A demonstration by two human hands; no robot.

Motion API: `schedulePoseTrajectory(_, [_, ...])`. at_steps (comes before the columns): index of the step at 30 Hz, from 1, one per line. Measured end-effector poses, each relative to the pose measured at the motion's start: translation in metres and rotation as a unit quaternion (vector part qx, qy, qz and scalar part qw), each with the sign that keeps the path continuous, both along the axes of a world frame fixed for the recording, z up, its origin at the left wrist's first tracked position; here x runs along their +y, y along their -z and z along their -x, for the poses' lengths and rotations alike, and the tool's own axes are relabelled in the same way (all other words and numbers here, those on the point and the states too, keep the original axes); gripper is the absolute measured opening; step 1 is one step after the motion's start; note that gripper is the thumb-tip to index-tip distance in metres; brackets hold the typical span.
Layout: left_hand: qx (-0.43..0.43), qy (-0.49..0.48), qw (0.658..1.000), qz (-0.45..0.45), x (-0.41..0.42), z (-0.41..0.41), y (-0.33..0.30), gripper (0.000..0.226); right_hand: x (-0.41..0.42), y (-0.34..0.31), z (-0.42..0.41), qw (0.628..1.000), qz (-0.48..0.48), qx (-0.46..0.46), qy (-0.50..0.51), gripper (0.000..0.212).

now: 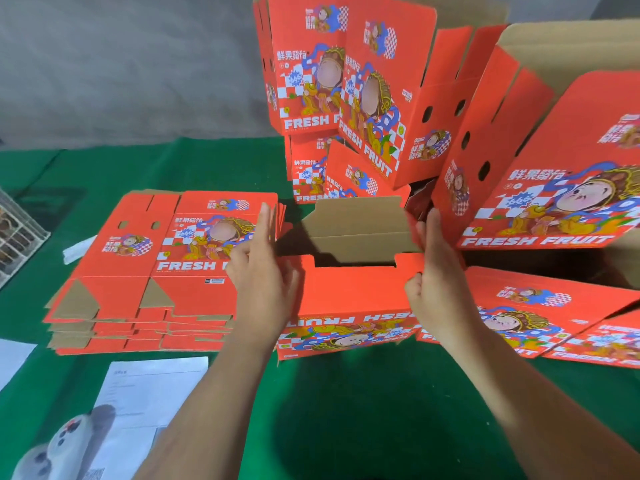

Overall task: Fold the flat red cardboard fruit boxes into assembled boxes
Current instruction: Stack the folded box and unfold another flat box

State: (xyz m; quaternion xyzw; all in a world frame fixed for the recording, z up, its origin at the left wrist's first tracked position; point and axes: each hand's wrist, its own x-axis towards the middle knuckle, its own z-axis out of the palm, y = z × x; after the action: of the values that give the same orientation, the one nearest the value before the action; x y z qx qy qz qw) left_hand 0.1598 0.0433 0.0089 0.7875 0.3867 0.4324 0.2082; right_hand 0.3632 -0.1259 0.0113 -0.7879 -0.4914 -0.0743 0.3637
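Note:
A half-formed red fruit box (349, 299) stands on the green table in front of me, its brown inside showing and its print upside down toward me. My left hand (263, 268) lies flat with straight fingers against the box's left end. My right hand (433, 271) presses the right end, fingers straight and thumb curled over the front edge. A stack of flat red boxes (145, 271) lies to the left.
Assembled red boxes (346, 84) are piled at the back, and more lean at the right (561, 188). White papers (145, 403) and a grey plush toy (65, 445) lie near left. A clear rack (17, 237) sits at the left edge.

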Motion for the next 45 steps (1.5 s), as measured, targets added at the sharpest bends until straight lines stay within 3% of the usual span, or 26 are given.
schedulePoseTrajectory(2, [0.022, 0.016, 1.0, -0.002, 0.001, 0.002, 0.001, 0.093, 0.002, 0.003, 0.007, 0.998, 0.057, 0.017, -0.021, 0.089])
schedulePoseTrajectory(5, [0.082, 0.053, 0.99, -0.098, -0.004, 0.003, 0.005, 0.059, 0.002, 0.005, 0.011, 0.991, 0.118, -0.057, 0.013, 0.059])
schedulePoseTrajectory(7, [0.109, 0.096, 0.983, -0.112, -0.003, 0.004, 0.007, 0.046, 0.001, 0.004, 0.015, 0.988, 0.135, -0.074, 0.026, 0.056])
schedulePoseTrajectory(9, [0.127, 0.156, 0.977, -0.075, 0.0, 0.005, 0.004, 0.045, 0.001, 0.002, 0.016, 0.984, 0.155, -0.081, 0.025, 0.056])
schedulePoseTrajectory(11, [0.21, 0.176, 0.961, -0.043, 0.0, 0.003, 0.0, 0.059, 0.003, 0.002, 0.014, 0.979, 0.187, -0.082, 0.025, 0.056])
schedulePoseTrajectory(13, [0.312, 0.143, 0.939, -0.036, 0.003, -0.005, -0.005, 0.073, 0.006, 0.001, 0.012, 0.975, 0.21, -0.074, 0.022, 0.055])
schedulePoseTrajectory(16, [0.375, 0.09, 0.922, -0.024, 0.013, -0.022, -0.008, 0.063, 0.009, -0.003, 0.008, 0.97, 0.235, -0.056, 0.009, 0.051])
schedulePoseTrajectory(18, [0.359, 0.062, 0.93, -0.035, 0.018, -0.03, -0.008, 0.047, 0.011, -0.007, 0.002, 0.971, 0.228, -0.067, 0.005, 0.043])
schedulePoseTrajectory(20, [0.307, 0.04, 0.95, -0.045, 0.02, -0.032, -0.002, 0.043, 0.017, -0.011, -0.006, 0.986, 0.154, -0.038, 0.041, 0.036])
schedulePoseTrajectory(22, [0.232, 0.04, 0.972, -0.025, 0.022, -0.032, 0.002, 0.068, 0.024, -0.015, -0.01, 0.993, 0.054, 0.061, 0.088, 0.048])
schedulePoseTrajectory(24, [0.181, 0.046, 0.982, 0.014, 0.027, -0.029, 0.002, 0.099, 0.031, -0.014, -0.009, 0.986, 0.054, 0.117, 0.108, 0.06])
schedulePoseTrajectory(25, [0.179, 0.057, 0.982, 0.021, 0.028, -0.028, 0.002, 0.099, 0.034, -0.014, -0.01, 0.982, 0.068, 0.146, 0.102, 0.059])
schedulePoseTrajectory(28, [0.109, 0.157, 0.978, 0.088, 0.033, -0.022, 0.004, 0.058, 0.043, -0.022, -0.016, 0.945, 0.044, 0.311, 0.085, 0.042])
schedulePoseTrajectory(29, [0.051, 0.183, 0.97, 0.15, 0.034, -0.02, 0.003, 0.039, 0.045, -0.022, -0.021, 0.94, 0.034, 0.325, 0.093, 0.028])
schedulePoseTrajectory(31, [-0.036, 0.198, 0.944, 0.261, 0.032, -0.022, -0.002, 0.01, 0.042, -0.016, -0.025, 0.962, 0.08, 0.245, 0.091, 0.027])
schedulePoseTrajectory(33, [-0.012, 0.191, 0.952, 0.24, 0.029, -0.022, -0.001, 0.025, 0.033, -0.002, -0.022, 0.981, 0.087, 0.154, 0.079, 0.032])
schedulePoseTrajectory(35, [0.125, 0.141, 0.975, 0.121, 0.025, -0.02, 0.001, 0.05, 0.027, 0.004, -0.017, 0.988, 0.102, 0.102, 0.054, 0.032])
schedulePoseTrajectory(37, [0.203, 0.117, 0.967, 0.098, 0.021, -0.02, -0.002, 0.094, 0.026, 0.001, -0.024, 0.984, 0.141, 0.11, 0.009, 0.072])
schedulePoseTrajectory(38, [0.227, 0.103, 0.962, 0.108, 0.02, -0.022, -0.004, 0.104, 0.025, -0.001, -0.026, 0.979, 0.172, 0.113, -0.004, 0.087])
schedulePoseTrajectory(40, [0.297, 0.067, 0.946, 0.116, 0.017, -0.03, -0.006, 0.109, 0.023, -0.003, -0.026, 0.968, 0.233, 0.097, -0.004, 0.101])
schedulePoseTrajectory(42, [0.358, 0.044, 0.926, 0.113, 0.015, -0.034, -0.008, 0.111, 0.021, 0.003, -0.015, 0.963, 0.256, 0.062, 0.048, 0.102])
schedulePoseTrajectory(45, [0.287, 0.08, 0.945, 0.134, 0.017, -0.031, -0.007, 0.11, 0.021, 0.005, -0.006, 0.967, 0.239, 0.038, 0.086, 0.1])
